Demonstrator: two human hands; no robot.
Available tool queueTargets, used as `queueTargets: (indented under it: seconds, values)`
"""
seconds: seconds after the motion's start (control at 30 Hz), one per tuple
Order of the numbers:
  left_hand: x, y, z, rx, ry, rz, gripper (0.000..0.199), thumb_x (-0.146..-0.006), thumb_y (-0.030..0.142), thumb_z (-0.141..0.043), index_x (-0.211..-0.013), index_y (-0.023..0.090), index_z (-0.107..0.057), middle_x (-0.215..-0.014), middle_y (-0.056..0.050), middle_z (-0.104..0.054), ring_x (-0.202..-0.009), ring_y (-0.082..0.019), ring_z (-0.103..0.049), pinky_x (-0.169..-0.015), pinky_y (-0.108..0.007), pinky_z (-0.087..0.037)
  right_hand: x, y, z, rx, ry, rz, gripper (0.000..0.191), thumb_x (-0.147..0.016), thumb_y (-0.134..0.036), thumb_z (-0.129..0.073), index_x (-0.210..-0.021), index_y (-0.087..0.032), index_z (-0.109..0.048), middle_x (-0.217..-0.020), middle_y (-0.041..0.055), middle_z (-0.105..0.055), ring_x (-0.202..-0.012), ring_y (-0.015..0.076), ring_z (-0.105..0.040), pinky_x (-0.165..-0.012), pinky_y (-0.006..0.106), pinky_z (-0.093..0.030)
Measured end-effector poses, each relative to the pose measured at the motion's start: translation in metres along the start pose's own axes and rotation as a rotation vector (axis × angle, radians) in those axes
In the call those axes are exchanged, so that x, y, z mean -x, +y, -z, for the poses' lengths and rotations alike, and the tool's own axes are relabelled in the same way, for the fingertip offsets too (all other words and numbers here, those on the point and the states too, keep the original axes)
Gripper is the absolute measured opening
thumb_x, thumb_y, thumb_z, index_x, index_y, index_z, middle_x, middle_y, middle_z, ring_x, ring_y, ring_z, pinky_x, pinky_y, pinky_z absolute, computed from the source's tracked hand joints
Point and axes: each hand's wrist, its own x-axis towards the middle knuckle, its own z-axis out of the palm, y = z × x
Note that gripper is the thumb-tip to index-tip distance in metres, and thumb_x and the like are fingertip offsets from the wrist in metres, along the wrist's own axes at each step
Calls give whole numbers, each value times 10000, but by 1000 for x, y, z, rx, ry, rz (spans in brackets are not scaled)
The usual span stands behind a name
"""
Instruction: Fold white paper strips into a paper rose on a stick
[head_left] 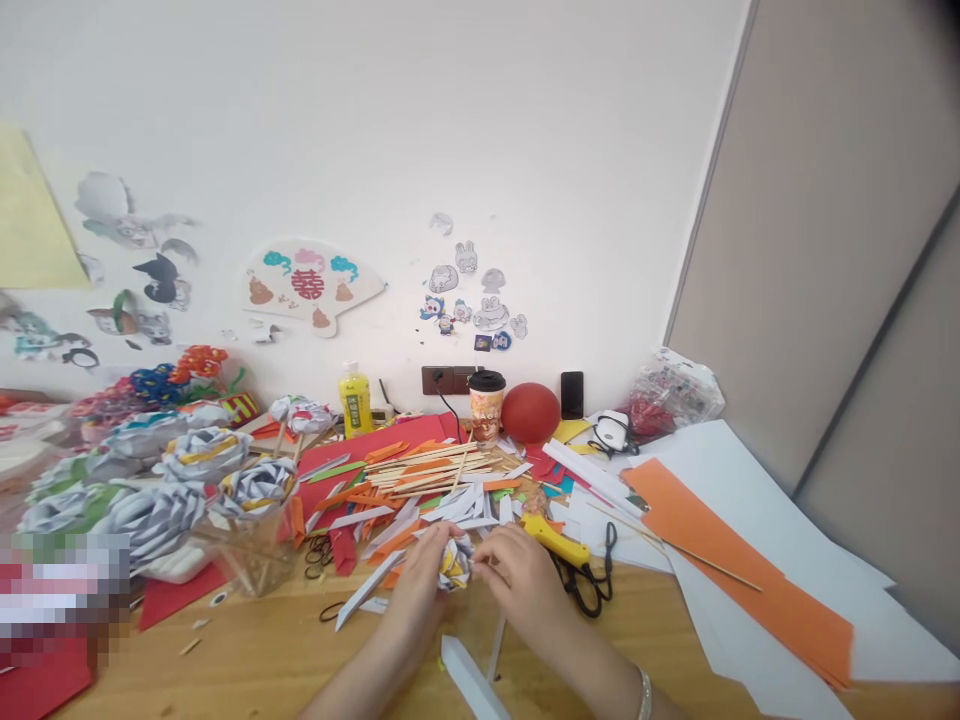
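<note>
In the head view a small folded-paper flower [455,565], white with yellow parts, is between my hands above the wooden table. My left hand [421,575] is curled around the flower's left side and holds it. My right hand [517,575] is at its right edge, with thumb and forefinger pinched together against the paper. The fingertips partly hide the flower. Below it lie a folded white paper strip [469,675] and a thinner strip [496,645]. Just beyond my right hand is a yellow glue gun [556,542], with black cord and black loops beside it.
Wooden sticks [427,468] and coloured paper strips are heaped ahead. Large finished paper flowers [154,520] crowd the left. White sheets [720,620] and orange paper [750,575] cover the right. A paper cup [486,412], yellow bottle [355,402] and red balloon [531,412] stand near the wall.
</note>
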Motion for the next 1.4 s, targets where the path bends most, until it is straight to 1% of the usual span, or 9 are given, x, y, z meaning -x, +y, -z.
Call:
queueTargets:
  seconds: [0.1,0.17,0.43,0.7,0.83,1.03,1.2,1.27,1.4]
  values:
    - [-1,0,-1,205,-97,56,197,-791,375,-425,-765,208,-525,-765,-1,-516,-708,-159,-484,-583,-223,-399,-3,3,9,-71,-56,25,99,-799,-121,-537,-739,-195,-563,-743,-1,-600,-740,145,-517,-661,252,-393]
    - [-2,-1,-1,248,-98,80,193,-788,380,-437,-763,209,-523,-750,8,-509,-701,-154,-476,-587,-218,-393,-4,4,11,-82,-64,57,106,-804,-121,-530,-740,-195,-572,-749,6,-606,-749,150,-520,-671,262,-402]
    - [0,1,1,111,-49,50,203,-774,386,-426,-754,216,-536,-767,8,-513,-704,-161,-474,-574,-220,-389,2,2,-2,46,20,29,139,-809,-89,-481,-730,-182,-546,-733,18,-578,-714,158,-499,-618,262,-395]
    - [-1,1,3,239,-179,193,129,-723,311,-500,-720,191,-546,-672,17,-496,-620,-134,-469,-473,-195,-370,-3,7,7,110,-118,108,111,-793,-114,-533,-713,-188,-513,-720,-1,-575,-697,150,-489,-596,251,-361]
    - [-3,-3,3,237,-164,206,90,-711,279,-520,-696,192,-541,-685,26,-497,-614,-112,-450,-477,-176,-365,-1,4,7,149,-162,80,112,-765,-81,-530,-730,-185,-506,-742,0,-565,-714,154,-473,-608,256,-346]
    - [-4,-4,3,226,-145,237,135,-723,337,-499,-709,206,-529,-688,31,-487,-627,-124,-458,-466,-186,-370,2,0,2,261,-164,-10,114,-753,-70,-514,-727,-180,-495,-746,8,-546,-714,161,-460,-587,262,-324]
    - [-5,-8,4,249,-189,275,141,-712,328,-508,-757,197,-533,-687,23,-483,-630,-137,-484,-432,-186,-352,0,2,2,342,-197,187,84,-787,-100,-489,-756,-172,-519,-748,25,-560,-684,176,-451,-570,284,-323]
    - [-6,-10,4,248,-195,282,130,-705,320,-513,-738,195,-530,-678,21,-482,-629,-144,-488,-428,-194,-355,0,1,4,338,-202,211,89,-789,-100,-478,-760,-173,-520,-750,28,-560,-684,178,-450,-573,288,-327]
    - [-4,-10,3,202,-153,225,112,-706,304,-514,-736,201,-546,-705,15,-483,-651,-148,-476,-447,-200,-362,4,-3,0,316,-157,78,99,-753,-90,-477,-719,-182,-492,-717,24,-533,-693,174,-450,-567,281,-324]
